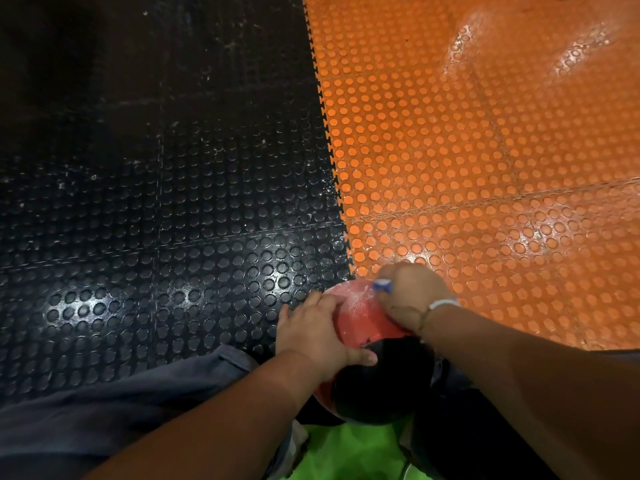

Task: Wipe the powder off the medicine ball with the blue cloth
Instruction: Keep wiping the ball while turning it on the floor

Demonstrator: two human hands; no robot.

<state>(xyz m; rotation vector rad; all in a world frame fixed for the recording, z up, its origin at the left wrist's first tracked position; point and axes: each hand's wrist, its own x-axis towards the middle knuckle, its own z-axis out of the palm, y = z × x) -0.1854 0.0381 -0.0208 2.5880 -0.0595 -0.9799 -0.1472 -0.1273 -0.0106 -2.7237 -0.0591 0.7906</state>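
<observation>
The medicine ball (360,323), red on its far half and black on the near half, sat low in front of the person, over the seam where the black floor mat (173,202) met the orange floor mat (485,168). The left hand (311,334) clasped its left side. The fingers (325,299) curved over the red skin and the thumb hooked round the near, black part, holding the ball steady.

The right hand (410,296) was bunched round the blue cloth (382,285) and pressed it to the far right shoulder of the ball. Only a small blue-and-white tuft showed, poking out on the thumb side of those fingers. The rest was hidden inside the grip. A pale wristband (443,303) circled that wrist.

A whitish film of powder (356,294) lay on the red surface just left of the cloth-holding fingers, between the two hands. Below it, toward the left thumb, the red looked cleaner. So the wiping seemed under way but not finished. That dusty patch was left to do, and the ball's far and under sides could not be judged. Faint white specks also dotted the mats beyond the fingers.
</observation>
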